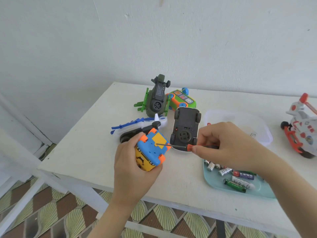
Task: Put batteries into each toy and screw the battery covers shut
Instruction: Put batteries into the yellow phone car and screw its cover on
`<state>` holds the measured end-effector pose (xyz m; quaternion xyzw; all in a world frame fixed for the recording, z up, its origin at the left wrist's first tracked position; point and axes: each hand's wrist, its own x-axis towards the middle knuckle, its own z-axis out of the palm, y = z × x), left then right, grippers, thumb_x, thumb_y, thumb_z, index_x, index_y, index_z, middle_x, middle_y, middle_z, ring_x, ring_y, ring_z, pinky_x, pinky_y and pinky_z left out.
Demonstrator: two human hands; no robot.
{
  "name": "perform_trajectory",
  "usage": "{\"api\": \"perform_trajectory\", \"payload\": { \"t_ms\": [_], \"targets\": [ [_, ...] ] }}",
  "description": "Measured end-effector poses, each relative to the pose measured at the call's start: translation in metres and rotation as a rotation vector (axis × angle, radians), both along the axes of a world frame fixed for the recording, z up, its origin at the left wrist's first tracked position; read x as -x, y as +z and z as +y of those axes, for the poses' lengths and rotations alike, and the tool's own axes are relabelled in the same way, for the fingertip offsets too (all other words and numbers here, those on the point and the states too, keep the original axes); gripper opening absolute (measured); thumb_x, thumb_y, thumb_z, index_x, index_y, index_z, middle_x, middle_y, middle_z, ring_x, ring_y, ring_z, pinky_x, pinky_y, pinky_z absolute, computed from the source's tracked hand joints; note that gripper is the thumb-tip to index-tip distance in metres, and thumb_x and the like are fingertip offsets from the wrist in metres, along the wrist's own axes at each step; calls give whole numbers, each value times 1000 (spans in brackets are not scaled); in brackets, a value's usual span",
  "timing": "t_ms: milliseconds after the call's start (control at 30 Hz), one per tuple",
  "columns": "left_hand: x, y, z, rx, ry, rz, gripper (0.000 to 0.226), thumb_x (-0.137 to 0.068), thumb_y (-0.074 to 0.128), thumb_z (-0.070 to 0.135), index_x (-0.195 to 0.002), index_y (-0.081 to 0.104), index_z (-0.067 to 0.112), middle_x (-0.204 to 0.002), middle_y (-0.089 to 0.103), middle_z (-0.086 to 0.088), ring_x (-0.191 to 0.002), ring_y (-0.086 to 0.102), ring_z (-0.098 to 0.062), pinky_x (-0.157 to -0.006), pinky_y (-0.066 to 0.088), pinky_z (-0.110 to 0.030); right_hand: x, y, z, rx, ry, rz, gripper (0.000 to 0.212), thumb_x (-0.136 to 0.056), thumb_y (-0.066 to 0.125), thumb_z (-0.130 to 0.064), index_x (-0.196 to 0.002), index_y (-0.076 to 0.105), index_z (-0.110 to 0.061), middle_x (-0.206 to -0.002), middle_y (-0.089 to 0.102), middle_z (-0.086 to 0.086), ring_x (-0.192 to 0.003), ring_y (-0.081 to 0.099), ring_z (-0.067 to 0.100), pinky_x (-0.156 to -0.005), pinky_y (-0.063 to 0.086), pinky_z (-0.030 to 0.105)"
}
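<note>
My left hand grips a small yellow toy bus turned underside up, showing a blue base, orange wheels and a yellow battery cover. A thin screwdriver with an orange-and-black handle is held in my right hand; its tip touches the left edge of that cover. Several batteries lie in a light-blue tray under my right wrist.
On the white table lie an upturned dark car, a green helicopter, a green-orange toy, a blue-white helicopter and, at far right, a white-red one. A clear container stands behind my right hand.
</note>
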<state>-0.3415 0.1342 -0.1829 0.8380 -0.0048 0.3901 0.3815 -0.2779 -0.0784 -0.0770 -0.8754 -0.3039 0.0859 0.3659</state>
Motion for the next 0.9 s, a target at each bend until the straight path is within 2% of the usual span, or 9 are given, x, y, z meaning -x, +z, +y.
{"api": "perform_trajectory", "payload": {
  "t_ms": [200, 267, 333, 433, 533, 667, 767, 833, 900],
  "targets": [
    [-8, -11, -21, -59, 61, -44, 67, -72, 68, 47, -125, 46, 15, -116, 53, 8, -106, 41, -1, -96, 34, -8, 3, -2, -7, 18, -39, 24, 36, -83, 68, -27, -59, 49, -8, -39, 44, -8, -38, 33, 8, -45, 32, 17],
    [-11, -14, -24, -83, 85, -30, 66, -71, 68, 49, -124, 47, 14, -113, 59, 1, -104, 45, -6, -100, 28, -7, 4, -2, -9, 30, -45, 27, 38, -83, 68, -27, -59, 48, -5, -38, 44, -6, -37, 33, 9, -45, 31, 9],
    [-13, -15, -26, -108, 114, -19, 66, -71, 68, 50, -122, 48, 13, -111, 63, -4, -101, 49, -13, -101, 25, -6, 5, -3, -11, 47, -51, 22, 40, -83, 68, -28, -58, 46, -6, -37, 42, -7, -37, 31, 9, -47, 33, 7],
    [-15, -16, -26, -131, 149, -19, 65, -71, 69, 49, -122, 48, 14, -109, 64, -5, -97, 50, -16, -99, 25, -8, 5, -5, -12, 77, -73, 18, 41, -82, 68, -31, -56, 45, -10, -38, 42, -7, -38, 31, 9, -44, 29, 14],
    [-15, -15, -28, -172, 178, -32, 64, -71, 70, 47, -120, 47, 14, -106, 65, -6, -94, 49, -16, -94, 28, -13, 8, -6, -10, 115, -105, -14, 40, -81, 65, -36, -56, 45, -13, -43, 47, -6, -41, 36, 9, -49, 37, 26],
    [-14, -12, -31, -257, 224, -22, 63, -69, 75, 42, -119, 50, 14, -102, 66, -6, -89, 47, -16, -85, 28, -19, 23, -9, -1, 210, -136, -125, 38, -84, 58, -41, -57, 41, -19, -50, 51, -24, -49, 44, 5, -50, 33, 25],
    [-13, -10, -31, -328, 250, 9, 61, -70, 75, 42, -119, 56, 10, -102, 66, -5, -87, 45, -16, -80, 23, -19, 35, -12, 6, 279, -187, -215, 37, -87, 50, -45, -63, 39, -19, -50, 49, -7, -50, 43, 9, -51, 35, 26],
    [-13, -9, -31, -355, 267, 32, 65, -64, 84, 35, -118, 57, 10, -101, 66, -4, -85, 43, -16, -78, 21, -20, 43, -15, 10, 338, -225, -272, 36, -90, 44, -46, -66, 37, -20, -55, 49, -4, -55, 47, 13, -54, 38, 29],
    [-13, -7, -31, -382, 276, 55, 69, -62, 86, 33, -120, 56, 13, -101, 65, -2, -84, 43, -16, -75, 21, -21, 49, -21, 14, 409, -232, -370, 34, -90, 45, -42, -66, 35, -20, -52, 49, -3, -50, 47, 17, -47, 36, 30]
  ]
}}
